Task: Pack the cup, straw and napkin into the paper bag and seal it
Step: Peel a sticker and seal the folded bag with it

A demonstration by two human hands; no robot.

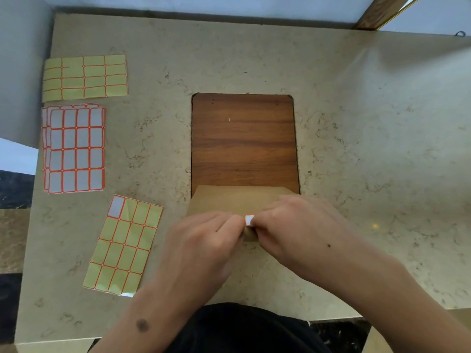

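The step in hand looks like the sealing: a small white sticker with an orange border sits on the folded top of the paper bag, right between the 2 hands. To do it well, I judge the fold should be held flat and the sticker pressed so that it straddles the flap's edge, then rubbed down from the middle outward so no corner lifts.

The bag lies at the near edge of the wooden inlay in the stone worktop, mostly hidden by the hands. Cup, straw and napkin are not visible; whether they are inside cannot be told.

The left hand and right hand come together knuckles up, fingertips pinched on the bag's fold on either side of the sticker, forearms angling in from the near edge.

A nearly spent sticker sheet lies to the left, with a fuller stack well beyond it.
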